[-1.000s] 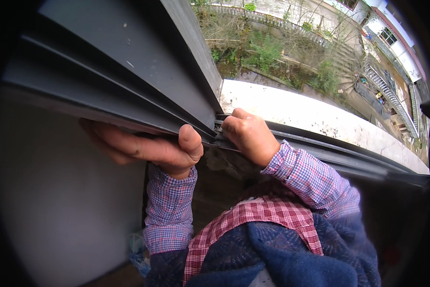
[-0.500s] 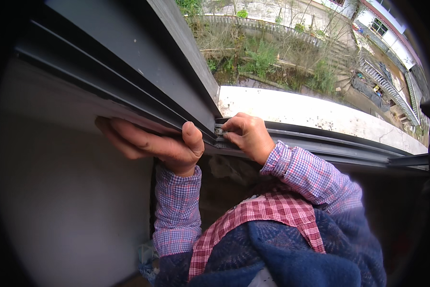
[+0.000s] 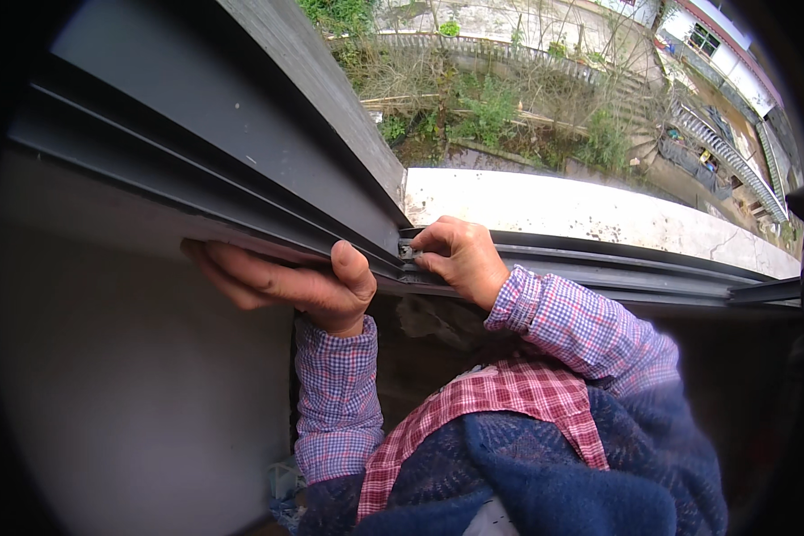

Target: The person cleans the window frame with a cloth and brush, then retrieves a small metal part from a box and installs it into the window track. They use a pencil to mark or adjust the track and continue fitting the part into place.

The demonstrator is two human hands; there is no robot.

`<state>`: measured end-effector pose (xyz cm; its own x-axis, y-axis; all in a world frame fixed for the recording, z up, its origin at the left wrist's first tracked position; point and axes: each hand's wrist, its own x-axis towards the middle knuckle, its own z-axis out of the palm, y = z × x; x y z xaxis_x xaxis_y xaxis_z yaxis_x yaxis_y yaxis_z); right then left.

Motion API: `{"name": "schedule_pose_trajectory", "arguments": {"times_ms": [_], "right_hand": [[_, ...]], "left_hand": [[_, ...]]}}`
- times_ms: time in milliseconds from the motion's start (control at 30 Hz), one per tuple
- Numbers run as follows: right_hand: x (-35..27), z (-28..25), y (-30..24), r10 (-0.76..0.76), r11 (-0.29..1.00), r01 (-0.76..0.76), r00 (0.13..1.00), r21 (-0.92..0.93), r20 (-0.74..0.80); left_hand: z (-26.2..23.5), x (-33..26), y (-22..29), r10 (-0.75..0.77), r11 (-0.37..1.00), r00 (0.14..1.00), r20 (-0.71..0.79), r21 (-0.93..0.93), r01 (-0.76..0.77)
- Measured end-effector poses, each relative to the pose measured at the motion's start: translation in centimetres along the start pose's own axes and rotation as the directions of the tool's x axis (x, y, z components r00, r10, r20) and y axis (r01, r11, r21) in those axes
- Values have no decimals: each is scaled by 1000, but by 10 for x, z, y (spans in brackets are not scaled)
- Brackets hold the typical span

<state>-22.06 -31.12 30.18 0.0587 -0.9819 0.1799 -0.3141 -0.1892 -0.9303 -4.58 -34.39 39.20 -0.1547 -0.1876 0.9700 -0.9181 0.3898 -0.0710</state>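
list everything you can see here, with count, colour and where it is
window frame rails: several, dark grey, running from upper left to right edge
small part: one, grey, on the rail at the right fingertips
concrete ledge: one, pale, just outside the frame
wall: one, light grey, lower left
left hand: gripping the rail's lower edge, thumb on top
right hand: pinching at the rail
sleeves: two, checked purple
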Motion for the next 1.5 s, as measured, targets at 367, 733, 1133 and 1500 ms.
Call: {"name": "schedule_pose_trajectory", "arguments": {"times_ms": [367, 733, 1133, 1500], "right_hand": [[1, -3, -3, 1, 1000, -1, 1000, 24, 6], [6, -40, -15, 335, 903, -333, 941, 271, 42], [-13, -52, -6, -79, 976, 108, 984, -190, 157], [-13, -16, -18, -197, 890, 208, 978, -407, 68]], "left_hand": [[0, -1, 0, 0, 1000, 1000, -4, 14, 0], [1, 0, 0, 5, 1000, 1000, 7, -13, -5], [0, -3, -7, 41, 999, 999, 25, 9, -42], [-3, 3, -6, 46, 999, 999, 22, -11, -46]]}}
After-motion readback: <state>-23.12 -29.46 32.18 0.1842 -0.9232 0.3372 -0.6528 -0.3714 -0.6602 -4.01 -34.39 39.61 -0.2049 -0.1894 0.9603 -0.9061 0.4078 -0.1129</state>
